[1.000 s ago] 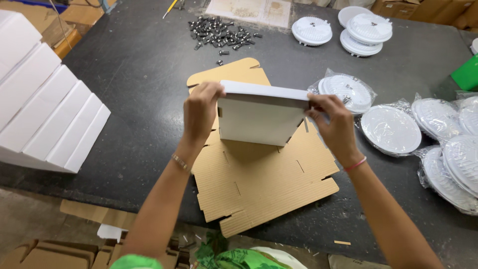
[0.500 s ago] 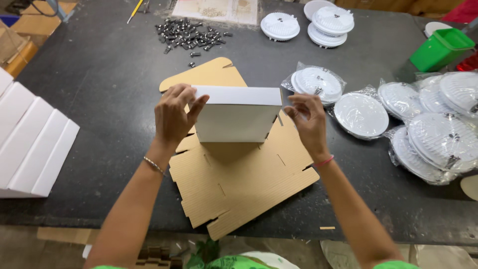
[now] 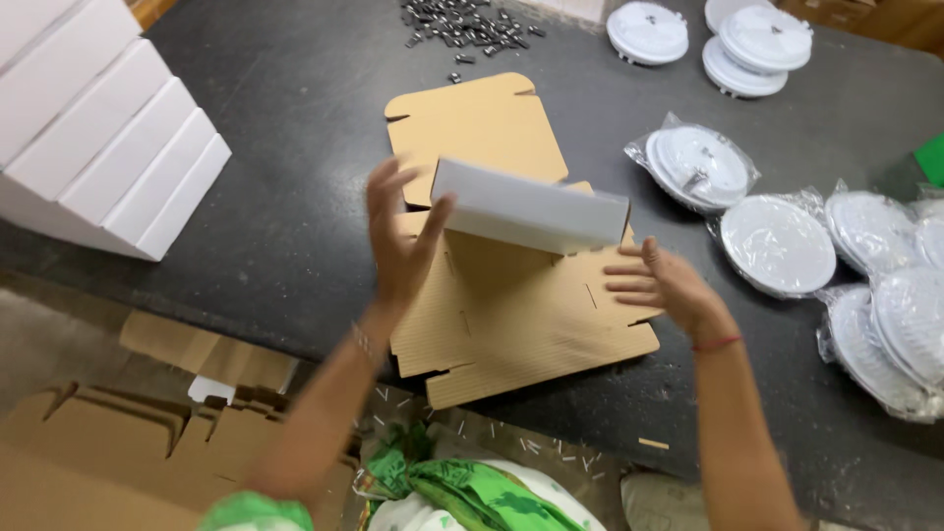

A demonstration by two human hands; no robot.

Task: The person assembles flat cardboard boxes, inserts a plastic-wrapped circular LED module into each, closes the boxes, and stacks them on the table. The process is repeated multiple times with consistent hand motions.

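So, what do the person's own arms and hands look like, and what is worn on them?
Both forearms are bare, with no gloves. The left hand has a thin, pale bracelet at the wrist. The right hand has a thin red band at the wrist. Bright green sleeve edges show near the shoulder, low in the view.
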